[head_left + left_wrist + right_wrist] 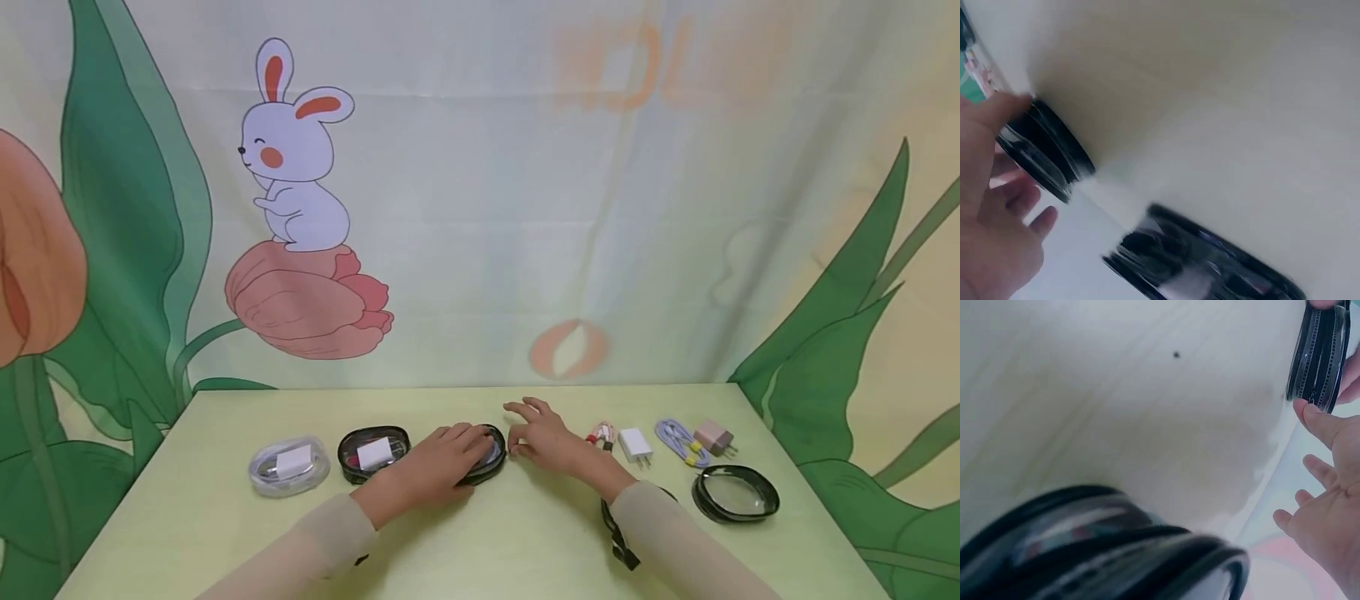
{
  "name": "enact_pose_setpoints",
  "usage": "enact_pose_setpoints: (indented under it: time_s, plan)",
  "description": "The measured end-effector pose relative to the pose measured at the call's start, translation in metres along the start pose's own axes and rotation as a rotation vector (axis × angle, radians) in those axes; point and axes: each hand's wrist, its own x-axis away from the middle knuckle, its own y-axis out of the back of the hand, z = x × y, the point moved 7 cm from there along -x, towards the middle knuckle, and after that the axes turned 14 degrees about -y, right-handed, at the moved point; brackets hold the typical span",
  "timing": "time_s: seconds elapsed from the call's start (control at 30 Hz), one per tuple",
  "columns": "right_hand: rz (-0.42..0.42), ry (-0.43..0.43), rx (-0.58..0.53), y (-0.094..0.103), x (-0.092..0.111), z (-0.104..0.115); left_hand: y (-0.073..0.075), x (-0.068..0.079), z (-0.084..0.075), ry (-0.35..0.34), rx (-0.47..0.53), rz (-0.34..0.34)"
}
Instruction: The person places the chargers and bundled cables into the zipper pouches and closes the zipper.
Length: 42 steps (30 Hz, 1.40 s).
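My left hand (450, 457) grips a small clear zip pouch (495, 454) with black edging, thumb on the near side and fingers behind. In the right wrist view the pouch (1319, 353) stands on its side, zipper teeth facing the camera. My right hand (546, 440) is at its right end, thumb and forefinger pinching the zipper end, the other fingers spread loose. Left of it lies a like pouch (351, 462) with a white charger (375, 453) and dark contents. The left palm hides much of the held pouch in the head view.
At far left sits a whitish round pouch (258, 477) with a white charger. At right lie a pink cable (604, 433), white plug (635, 445), purple cable (681, 442), pinkish plug (714, 437) and black-edged pouch (737, 493). A black item (617, 529) is partly under the right forearm.
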Motion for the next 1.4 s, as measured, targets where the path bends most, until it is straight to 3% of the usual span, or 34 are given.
enact_pose_setpoints:
  time_s: [0.17, 0.33, 0.5, 0.6, 0.7, 0.83, 0.93, 1.07, 1.23, 1.4]
  plan:
    - [-0.009, 0.035, 0.03, 0.002, -0.001, 0.0, -0.01, 0.006, -0.001, -0.026, 0.086, 0.074]
    - [0.044, 0.036, -0.051, 0.005, 0.002, 0.001, -0.014, 0.005, -0.002, 0.007, -0.026, 0.097]
    - [0.095, 0.08, -0.097, 0.002, 0.006, 0.008, -0.015, 0.002, -0.004, 0.024, -0.111, 0.076]
    - [0.079, 0.041, -0.076, 0.001, 0.006, 0.012, -0.017, 0.001, -0.004, 0.066, -0.097, 0.047]
    - [0.089, -0.075, -0.042, -0.007, 0.003, 0.011, -0.016, -0.001, -0.008, 0.137, -0.085, 0.054]
    - [0.127, -0.147, 0.032, -0.016, 0.0, 0.011, -0.004, -0.005, -0.013, 0.179, -0.108, 0.077]
    - [0.109, -0.108, 0.063, -0.013, -0.001, 0.014, 0.002, -0.001, -0.011, 0.15, -0.074, 0.077]
    - [0.051, -0.047, 0.05, -0.005, -0.001, 0.013, -0.002, 0.008, -0.005, 0.068, -0.027, 0.092]
    - [0.032, 0.009, 0.003, -0.003, 0.003, 0.009, -0.009, 0.013, -0.005, -0.014, -0.158, 0.073]
    - [0.033, 0.091, -0.014, -0.005, 0.004, 0.019, -0.007, 0.009, -0.008, 0.035, -0.264, 0.012]
